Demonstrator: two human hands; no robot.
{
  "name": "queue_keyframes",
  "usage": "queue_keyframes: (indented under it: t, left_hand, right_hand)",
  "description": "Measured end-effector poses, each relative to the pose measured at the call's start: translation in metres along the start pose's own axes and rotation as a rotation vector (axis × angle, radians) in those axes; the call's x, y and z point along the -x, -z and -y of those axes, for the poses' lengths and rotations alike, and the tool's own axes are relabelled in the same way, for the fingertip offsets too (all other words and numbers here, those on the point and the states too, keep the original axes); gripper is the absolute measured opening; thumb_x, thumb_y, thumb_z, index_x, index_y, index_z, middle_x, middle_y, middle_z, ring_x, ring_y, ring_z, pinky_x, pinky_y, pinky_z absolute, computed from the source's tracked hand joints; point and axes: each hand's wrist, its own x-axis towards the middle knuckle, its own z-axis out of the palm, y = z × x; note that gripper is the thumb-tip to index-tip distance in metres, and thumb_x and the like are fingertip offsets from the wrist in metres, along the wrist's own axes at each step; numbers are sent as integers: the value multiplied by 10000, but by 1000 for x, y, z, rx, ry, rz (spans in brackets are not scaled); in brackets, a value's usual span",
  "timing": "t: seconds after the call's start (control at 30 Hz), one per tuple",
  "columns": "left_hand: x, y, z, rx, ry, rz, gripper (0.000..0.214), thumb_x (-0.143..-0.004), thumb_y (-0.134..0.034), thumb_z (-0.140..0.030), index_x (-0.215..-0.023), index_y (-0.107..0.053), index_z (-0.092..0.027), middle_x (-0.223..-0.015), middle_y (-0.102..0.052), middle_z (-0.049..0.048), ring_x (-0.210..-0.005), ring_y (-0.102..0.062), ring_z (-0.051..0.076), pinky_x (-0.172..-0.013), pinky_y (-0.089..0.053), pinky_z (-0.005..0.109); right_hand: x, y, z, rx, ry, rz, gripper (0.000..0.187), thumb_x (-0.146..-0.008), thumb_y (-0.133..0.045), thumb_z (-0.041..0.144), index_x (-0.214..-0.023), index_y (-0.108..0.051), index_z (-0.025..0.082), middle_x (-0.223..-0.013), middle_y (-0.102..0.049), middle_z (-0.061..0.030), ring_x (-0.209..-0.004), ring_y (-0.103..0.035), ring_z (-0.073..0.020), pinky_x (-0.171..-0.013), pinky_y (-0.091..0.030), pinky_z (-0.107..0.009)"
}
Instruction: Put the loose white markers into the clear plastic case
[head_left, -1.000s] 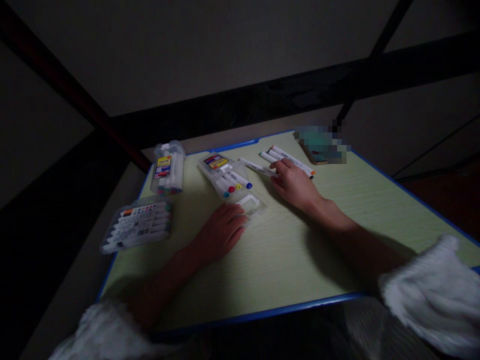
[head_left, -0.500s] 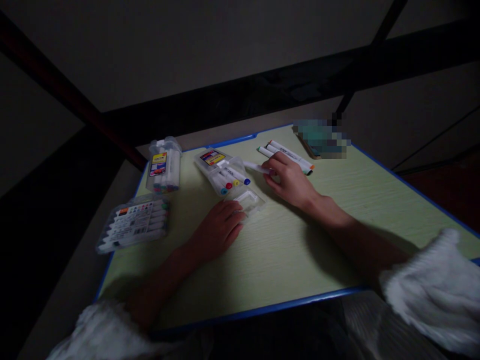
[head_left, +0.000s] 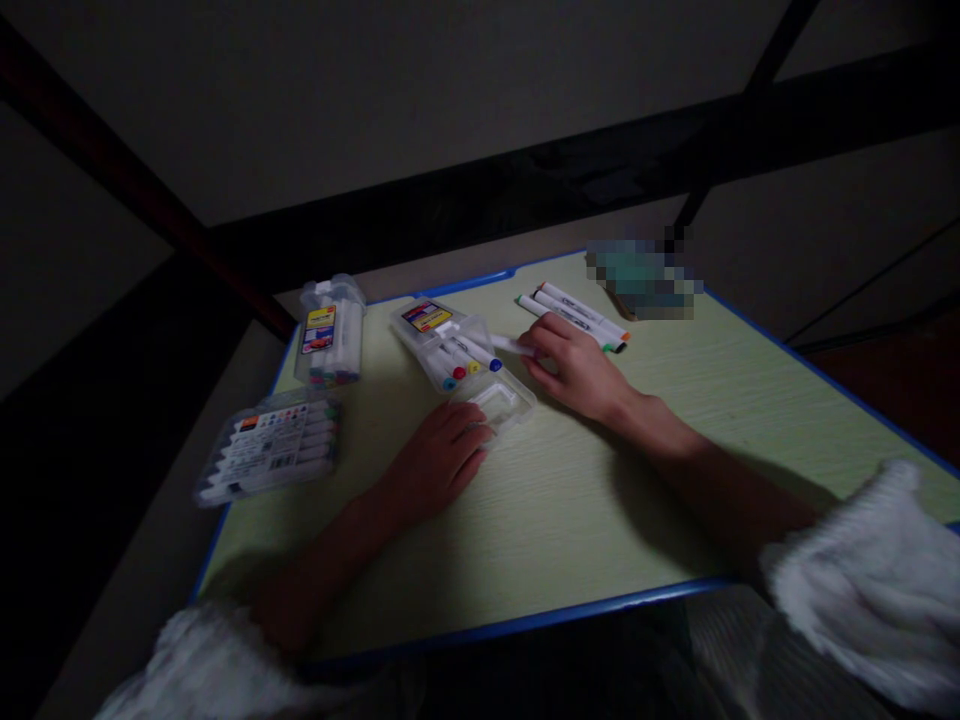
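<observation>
One marker (head_left: pixel 513 346), white and slender, sits in the right hand (head_left: pixel 576 368), just right of the open case (head_left: pixel 435 335). Its outline is slightly blurred, with a pinkish-purple tint near the fingertips; the rest of its near end is hidden. The right grip is closed on it, and its far end points at the case; I cannot tell whether the two touch. The left hand (head_left: pixel 439 455) lies on the near side of the case, fingers over the clear lid (head_left: pixel 504 398); whether that grip pinches or only rests there, I cannot tell.

Four capped ends show inside the case: teal, red, yellow and blue. Three loose markers (head_left: pixel 577 312) lie side by side to the right of the case, with green, black and orange ends. Two filled packs are left of the case: a far pack (head_left: pixel 331 338) and a near pack (head_left: pixel 270 445), which juts past the left edge. One pixelated thing (head_left: pixel 641 280) lies well right of the case, by the far right corner.

The surface (head_left: pixel 570 520) has a blue rim (head_left: pixel 600 606). Its far side runs close behind the case; broad bare room spreads in front of the case and to its near right.
</observation>
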Motion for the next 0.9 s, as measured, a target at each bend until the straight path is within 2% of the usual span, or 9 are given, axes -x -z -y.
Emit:
queue_keyframes:
  t: [0.63,0.9]
  left_hand:
    - [1,-1,1,7,12,19,172,-867,-443,-179,-1009,-533,-143,-1053,-563,101,-1065,-495,217,-952,-429,422]
    - [0,-1,0,-10,-2,9,171,-866,-442,-177,-1007,-529,-135,-1049,-561,104,-1052,-492,219,-938,-437,415]
  right_hand:
    - [1,0,4,-1,-5,24,174,-823,-421,179,-879,-575,118,-855,-519,-98,-760,-491,-190,-686,-400,-312]
    - [2,-4,4,8,15,78,184,-837,-421,219,-881,-573,126,-848,-509,-86,-755,-485,-184,-685,-394,-302]
